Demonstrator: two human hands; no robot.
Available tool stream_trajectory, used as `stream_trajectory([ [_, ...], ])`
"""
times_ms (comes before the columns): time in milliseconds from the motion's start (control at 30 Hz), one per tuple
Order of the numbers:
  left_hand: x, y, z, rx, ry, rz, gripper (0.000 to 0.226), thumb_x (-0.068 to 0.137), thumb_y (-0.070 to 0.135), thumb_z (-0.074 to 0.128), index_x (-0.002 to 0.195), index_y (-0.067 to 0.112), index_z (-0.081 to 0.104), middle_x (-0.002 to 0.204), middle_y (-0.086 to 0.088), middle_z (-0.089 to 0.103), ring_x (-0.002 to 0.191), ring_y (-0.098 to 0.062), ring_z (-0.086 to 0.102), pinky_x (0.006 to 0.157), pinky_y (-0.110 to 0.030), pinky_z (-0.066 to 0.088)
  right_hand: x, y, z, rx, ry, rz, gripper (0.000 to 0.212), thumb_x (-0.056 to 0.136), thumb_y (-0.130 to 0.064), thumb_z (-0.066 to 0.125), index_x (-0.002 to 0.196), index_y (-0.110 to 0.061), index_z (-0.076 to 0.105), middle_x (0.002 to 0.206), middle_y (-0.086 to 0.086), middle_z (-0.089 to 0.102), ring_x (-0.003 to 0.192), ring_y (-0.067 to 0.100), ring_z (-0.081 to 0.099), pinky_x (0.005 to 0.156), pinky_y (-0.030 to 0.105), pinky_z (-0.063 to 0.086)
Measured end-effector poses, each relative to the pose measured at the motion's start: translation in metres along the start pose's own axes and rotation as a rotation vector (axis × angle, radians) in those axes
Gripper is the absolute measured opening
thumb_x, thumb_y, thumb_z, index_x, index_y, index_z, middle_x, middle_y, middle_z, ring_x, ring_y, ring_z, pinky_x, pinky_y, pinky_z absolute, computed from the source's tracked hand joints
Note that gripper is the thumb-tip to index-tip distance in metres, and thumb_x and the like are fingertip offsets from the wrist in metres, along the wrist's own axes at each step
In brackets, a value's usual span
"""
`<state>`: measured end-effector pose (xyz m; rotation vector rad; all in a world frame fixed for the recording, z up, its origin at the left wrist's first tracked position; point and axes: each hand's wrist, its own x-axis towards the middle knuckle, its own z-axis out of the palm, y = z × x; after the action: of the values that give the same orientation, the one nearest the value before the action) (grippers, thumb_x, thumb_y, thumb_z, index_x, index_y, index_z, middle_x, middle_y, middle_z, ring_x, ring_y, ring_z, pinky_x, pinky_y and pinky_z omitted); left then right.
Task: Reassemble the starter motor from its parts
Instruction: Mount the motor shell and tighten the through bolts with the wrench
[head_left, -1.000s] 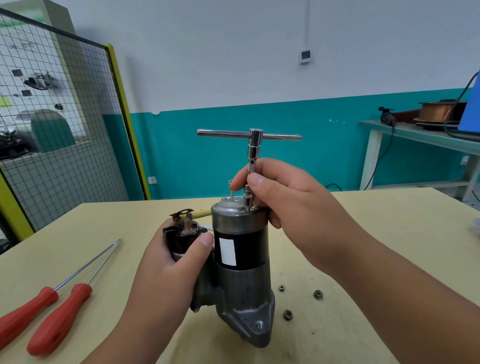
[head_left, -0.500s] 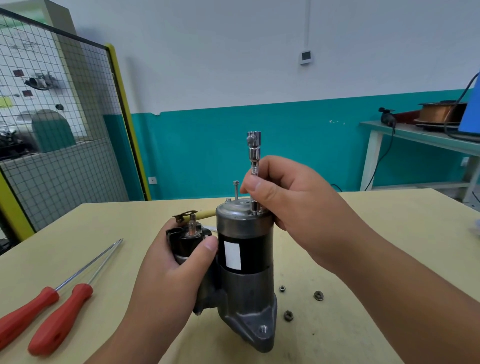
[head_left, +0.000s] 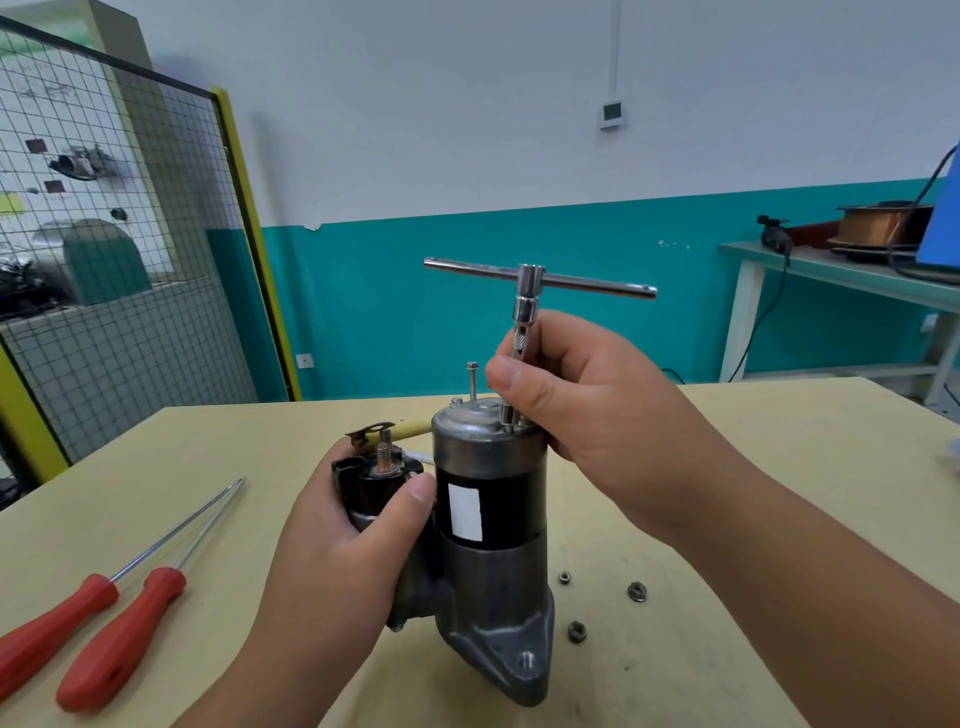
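Note:
The starter motor (head_left: 488, 519) stands upright on the yellow table (head_left: 779, 467), its grey end cap on top and its mounting nose at the bottom. My left hand (head_left: 343, 551) grips the black solenoid (head_left: 374, 483) on the motor's left side. My right hand (head_left: 587, 410) pinches the shaft of a chrome T-handle socket wrench (head_left: 530, 280), whose socket sits on a bolt at the right of the end cap. A second long bolt (head_left: 472, 379) sticks up from the cap's far left.
Two red-handled screwdrivers (head_left: 104, 634) lie at the table's left front. Three loose nuts (head_left: 637, 591) lie right of the motor's base. A wire-mesh fence stands at the left, and a green bench with a copper wire spool (head_left: 878, 223) at the far right.
The wrench's cross bar has turned: side-on a second ago, end-on half a second ago, side-on again now. Both hands kept their hold; the motor stayed upright.

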<state>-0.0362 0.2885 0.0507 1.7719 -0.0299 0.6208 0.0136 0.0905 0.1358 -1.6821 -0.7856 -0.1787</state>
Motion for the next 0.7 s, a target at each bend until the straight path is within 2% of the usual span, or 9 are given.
stream_trajectory([
  [100, 0.0002, 0.0007, 0.0002, -0.001, 0.005, -0.006, 0.043, 0.069, 0.068, 0.065, 0.105, 0.044, 0.069, 0.086, 0.014, 0.074, 0.081, -0.028, 0.075, 0.056, -0.043, 0.05, -0.0022, -0.0032, -0.0014, 0.016, -0.008, 0.007, 0.019, 0.093, -0.043, 0.056, 0.092, -0.031, 0.071, 0.069, -0.021, 0.062, 0.062, -0.006, 0.055, 0.056, 0.01, 0.042],
  [267, 0.0009, -0.001, 0.0002, -0.008, 0.012, -0.03, 0.043, 0.068, 0.068, 0.065, 0.103, 0.044, 0.069, 0.086, 0.013, 0.074, 0.084, -0.033, 0.074, 0.06, -0.044, 0.05, -0.0035, -0.0041, -0.003, 0.017, -0.017, 0.033, 0.029, 0.095, -0.042, 0.047, 0.097, -0.037, 0.075, 0.071, -0.023, 0.063, 0.065, -0.007, 0.056, 0.058, 0.01, 0.043],
  [367, 0.0011, -0.0009, -0.0002, -0.012, 0.012, -0.025, 0.044, 0.068, 0.068, 0.066, 0.103, 0.041, 0.069, 0.085, 0.012, 0.073, 0.083, -0.036, 0.073, 0.063, -0.047, 0.05, -0.0036, -0.004, -0.0015, 0.026, -0.02, 0.016, 0.026, 0.096, -0.042, 0.051, 0.094, -0.031, 0.074, 0.068, -0.022, 0.062, 0.062, -0.006, 0.056, 0.057, 0.009, 0.042],
  [467, 0.001, -0.0006, 0.0003, -0.005, 0.008, -0.014, 0.046, 0.068, 0.069, 0.065, 0.106, 0.044, 0.07, 0.089, 0.013, 0.076, 0.085, -0.028, 0.075, 0.063, -0.047, 0.053, -0.0025, -0.0017, -0.0008, 0.042, -0.002, 0.009, 0.02, 0.1, -0.037, 0.058, 0.092, -0.024, 0.071, 0.067, -0.022, 0.062, 0.061, -0.007, 0.056, 0.055, 0.007, 0.041],
  [533, 0.0005, -0.0008, 0.0001, 0.0, 0.004, -0.012, 0.046, 0.067, 0.069, 0.064, 0.107, 0.046, 0.069, 0.091, 0.013, 0.076, 0.085, -0.024, 0.075, 0.062, -0.046, 0.054, -0.0021, -0.0012, -0.0003, 0.059, 0.005, 0.018, 0.019, 0.098, -0.038, 0.059, 0.091, -0.023, 0.069, 0.068, -0.022, 0.063, 0.061, -0.008, 0.057, 0.055, 0.006, 0.041],
  [700, 0.0009, 0.0009, 0.0001, -0.004, 0.009, -0.026, 0.043, 0.067, 0.069, 0.065, 0.103, 0.045, 0.07, 0.087, 0.012, 0.075, 0.083, -0.03, 0.075, 0.062, -0.046, 0.052, -0.0031, -0.0031, -0.0005, 0.076, 0.0, 0.038, 0.025, 0.093, -0.038, 0.052, 0.089, -0.027, 0.073, 0.068, -0.02, 0.06, 0.062, -0.005, 0.053, 0.057, 0.009, 0.04],
])
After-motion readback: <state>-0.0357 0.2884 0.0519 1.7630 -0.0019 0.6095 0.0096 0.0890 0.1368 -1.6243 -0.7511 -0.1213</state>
